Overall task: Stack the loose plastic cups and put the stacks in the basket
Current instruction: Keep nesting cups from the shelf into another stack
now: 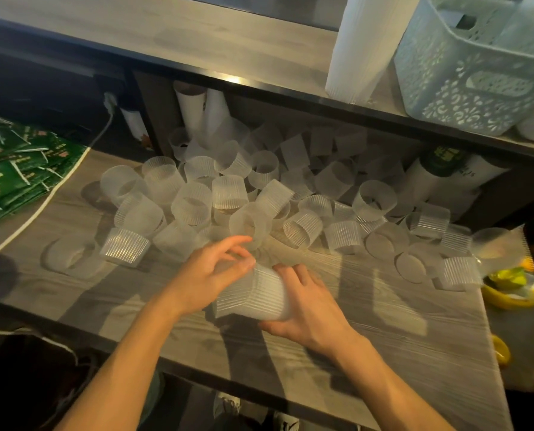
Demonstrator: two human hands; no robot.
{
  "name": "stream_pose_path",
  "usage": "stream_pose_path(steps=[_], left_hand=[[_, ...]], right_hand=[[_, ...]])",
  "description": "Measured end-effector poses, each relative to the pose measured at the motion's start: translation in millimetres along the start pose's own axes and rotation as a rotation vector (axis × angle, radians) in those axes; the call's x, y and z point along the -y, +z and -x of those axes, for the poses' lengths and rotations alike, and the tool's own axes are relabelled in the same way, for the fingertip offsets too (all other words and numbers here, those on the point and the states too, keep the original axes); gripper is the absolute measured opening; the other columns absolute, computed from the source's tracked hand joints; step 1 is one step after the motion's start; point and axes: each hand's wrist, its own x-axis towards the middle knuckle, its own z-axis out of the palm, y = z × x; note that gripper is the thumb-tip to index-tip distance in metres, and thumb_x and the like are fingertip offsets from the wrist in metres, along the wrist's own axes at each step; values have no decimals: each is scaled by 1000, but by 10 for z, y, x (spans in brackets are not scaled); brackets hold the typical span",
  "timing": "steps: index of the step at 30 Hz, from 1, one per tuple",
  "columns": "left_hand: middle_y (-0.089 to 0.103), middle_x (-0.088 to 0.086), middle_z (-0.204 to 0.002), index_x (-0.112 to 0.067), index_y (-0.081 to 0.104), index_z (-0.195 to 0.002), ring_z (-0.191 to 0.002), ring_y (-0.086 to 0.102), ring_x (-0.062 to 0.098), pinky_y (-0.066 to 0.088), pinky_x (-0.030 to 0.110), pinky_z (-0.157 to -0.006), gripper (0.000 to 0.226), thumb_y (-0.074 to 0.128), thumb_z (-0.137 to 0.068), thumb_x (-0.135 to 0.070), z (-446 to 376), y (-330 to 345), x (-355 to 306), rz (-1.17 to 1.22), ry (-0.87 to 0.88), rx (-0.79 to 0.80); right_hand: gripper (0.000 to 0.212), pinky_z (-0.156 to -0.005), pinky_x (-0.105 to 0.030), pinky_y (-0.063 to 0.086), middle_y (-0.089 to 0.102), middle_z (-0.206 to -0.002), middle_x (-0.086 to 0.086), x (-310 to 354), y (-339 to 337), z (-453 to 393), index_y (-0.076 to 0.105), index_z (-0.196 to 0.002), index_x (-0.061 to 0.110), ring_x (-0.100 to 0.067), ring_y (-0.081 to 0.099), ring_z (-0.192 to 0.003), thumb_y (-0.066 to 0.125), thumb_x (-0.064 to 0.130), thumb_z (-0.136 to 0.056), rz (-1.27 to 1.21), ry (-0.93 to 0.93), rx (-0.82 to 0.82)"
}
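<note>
Grey wood-grain counter [368,306] runs under your arms. Nearest you, your right hand [306,309] curls round a short stack of ribbed cups [253,295] lying on its side, long axis running left to right, open mouth toward the left. Your left hand [209,275] sits at that mouth, fingers spread and loosely curled, seemingly feeding in another clear cup; blur hides the grip. Just beyond the fingertips lies the heap of loose cups [244,194], so the left hand is the nearer one for the next pick. Far right, on the upper shelf, stands the pale basket [464,76], beside a tall white stack [362,48].
</note>
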Motion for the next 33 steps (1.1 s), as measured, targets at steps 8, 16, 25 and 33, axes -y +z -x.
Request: stream_pose_path(steps=[8,16,25,33], left_hand=[[48,-27,-132,-46,32,-146,-120,47,-10,37,28,-107,82,45,-72,-80,-52,101,-27,-4,-52,26],[55,-18,-130,-31,47,-140,-120,50,-7,40,25,-104,73,44,-79,-72,-14,355,73,199,-12,-317],[45,17,-138,-8,45,-139,-124,38,38,37,53,-96,72,70,-82,-44,-54,-260,789,-676,-268,-831],[52,19,-127,-5,58,-121,-121,39,37,35,51,-92,69,78,-72,-50,-225,-297,1006,-876,-286,-708]], right_hand=[[89,-98,-33,40,45,-124,4,112,71,-32,34,-139,26,-19,48,-114,73,61,-68,-6,-44,23],[88,-96,-36,45,44,-124,7,110,209,-27,32,-138,31,-16,48,-114,71,63,-66,-98,6,23],[87,-89,-35,47,44,-118,9,33,184,-111,34,-138,30,-16,51,-109,73,62,-67,-150,99,-2],[90,-91,-33,46,43,-119,10,55,185,-146,33,-139,30,-14,50,-111,75,65,-67,-163,152,12]])
